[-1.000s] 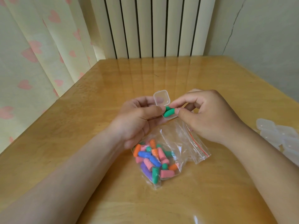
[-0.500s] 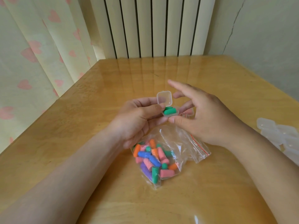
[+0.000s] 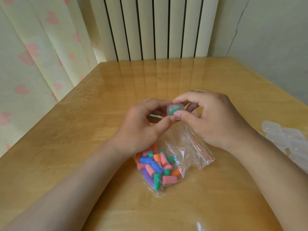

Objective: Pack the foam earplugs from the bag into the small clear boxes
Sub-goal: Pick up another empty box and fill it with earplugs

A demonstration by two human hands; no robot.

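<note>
A small clear box with green earplugs inside sits between my two hands, its lid folded down over it. My left hand holds the box from the left with thumb and fingers. My right hand pinches it from the right, thumb on the front and forefinger on the lid. Below my hands a clear zip bag lies on the wooden table, holding several pink, blue, green, orange and purple foam earplugs.
A heap of several empty clear boxes lies at the table's right edge. A radiator stands behind the table, a curtain with pink hearts hangs on the left, and a wall is on the right.
The box lid stood open a second ago while my right hand pushed a green earplug in. Now the lid is folded down and my right hand pinches the box.
</note>
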